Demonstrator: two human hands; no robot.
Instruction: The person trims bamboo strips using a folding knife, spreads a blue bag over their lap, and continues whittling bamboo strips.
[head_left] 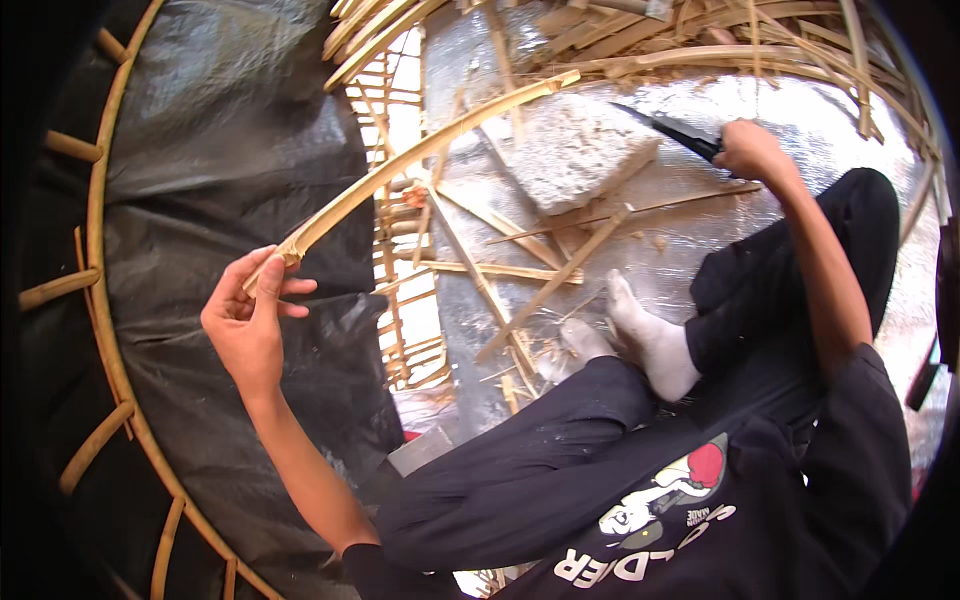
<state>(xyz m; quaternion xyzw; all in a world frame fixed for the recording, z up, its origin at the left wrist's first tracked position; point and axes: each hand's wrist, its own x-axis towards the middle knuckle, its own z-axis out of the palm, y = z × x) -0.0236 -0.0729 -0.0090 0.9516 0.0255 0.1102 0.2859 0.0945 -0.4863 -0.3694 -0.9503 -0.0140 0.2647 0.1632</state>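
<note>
- The left hand (pixel 246 325) pinches the near end of a long pale strip (pixel 412 156) between thumb and forefinger; the other fingers stand loosely apart, and the thumb covers part of the grip.
- That strip slants up and away from the left hand, bowed, its far end above the pale rough block (pixel 575 150); whether this end touches anything beneath is impossible to tell.
- The strip's surface looks shaved and frayed close to the thumb, though the detail there is small.
- The right hand (pixel 752 150) is closed around the handle of a dark knife (pixel 676 133), its blade pointing left, apart from the strip; the fist hides most of the handle.
- The block rests on a silvery sheet (pixel 690 228), where glare washes out the surface toward the right.
- Loose sticks (pixel 560 280) cross one another near the socked feet (pixel 655 345); one foot is largely hidden behind the trousers.
- A grey flat piece (pixel 422 450) shows only partly beside the knee; its kind is unclear.
- The heap of strips (pixel 690 60) is cut off at the top.
- A curved pole (pixel 96 210) borders the black sheet (pixel 210 200), both running out of view.
</note>
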